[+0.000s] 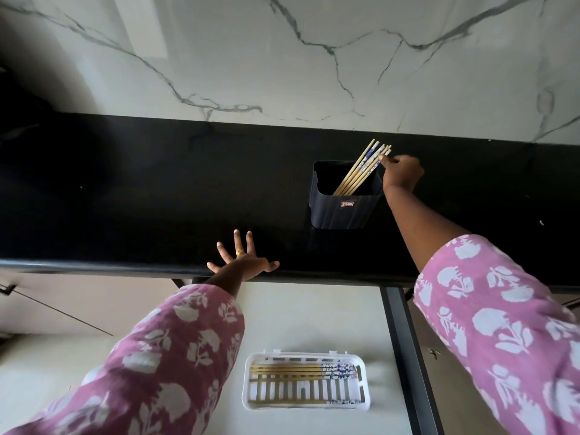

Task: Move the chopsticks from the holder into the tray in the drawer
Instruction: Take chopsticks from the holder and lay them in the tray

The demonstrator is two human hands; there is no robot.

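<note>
Sleeves (pixel 175 350) nearest; right-hand fingers (pixel 386 159) touching chopsticks (pixel 361 171) in holder (pixel 340 211).

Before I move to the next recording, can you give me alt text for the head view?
The right hand pinches the top of a chopstick leaning in a dark holder on a black counter. The left hand rests spread on the counter edge. Below, a white tray in the open drawer holds several chopsticks.

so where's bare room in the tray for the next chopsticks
The tray is free in its middle band, between the chopsticks along its far side and the single one at its near edge. The drawer floor between tray and counter is also bare.
</note>
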